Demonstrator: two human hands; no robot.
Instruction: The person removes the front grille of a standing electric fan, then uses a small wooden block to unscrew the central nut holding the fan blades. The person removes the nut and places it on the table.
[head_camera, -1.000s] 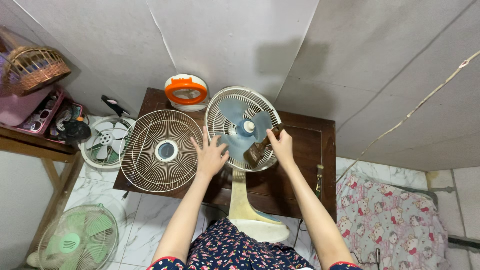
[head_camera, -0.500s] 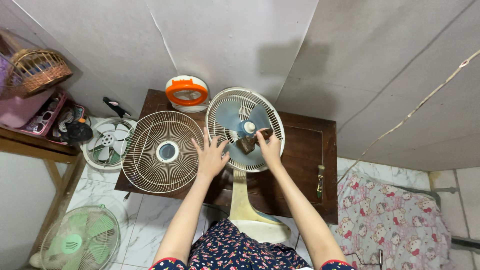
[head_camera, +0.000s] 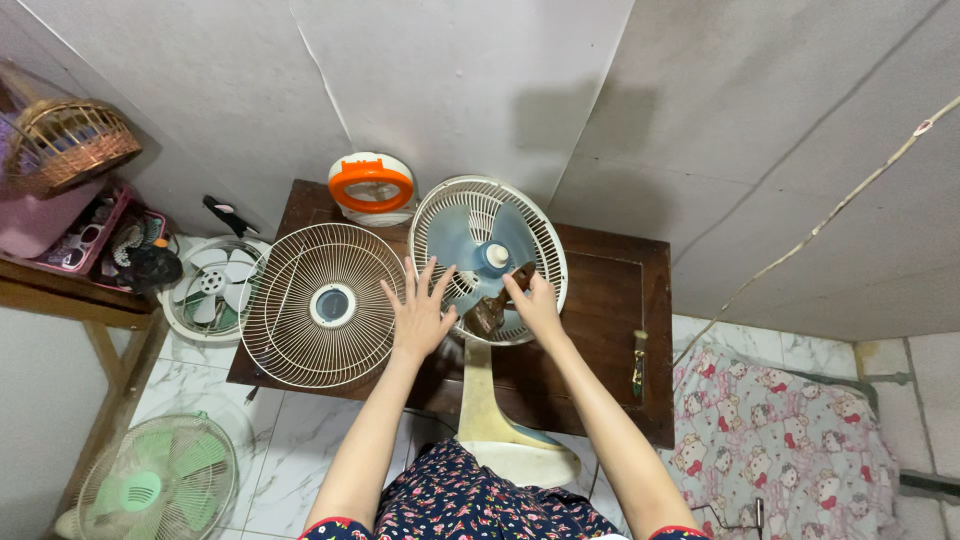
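A cream table fan (head_camera: 487, 255) with pale blue blades lies face up on a dark wooden table (head_camera: 610, 290), its front guard off. My right hand (head_camera: 532, 305) grips a brown paintbrush (head_camera: 494, 306) whose bristles rest on the lower blades. My left hand (head_camera: 419, 308) is spread flat, fingers apart, against the left rim of the fan's rear guard. The removed front guard (head_camera: 322, 304), a round wire grille, lies on the table just left of my left hand.
A small orange and white round appliance (head_camera: 372, 186) stands at the table's back edge. A screwdriver (head_camera: 637, 362) lies at the table's right. Two more fans (head_camera: 209, 285) (head_camera: 150, 485) sit on the tiled floor at left. A cartoon-print cloth (head_camera: 790, 440) lies at right.
My right hand has swept the paintbrush from the fan's right rim leftward and down across the blades. The left hand has stayed on the rim.
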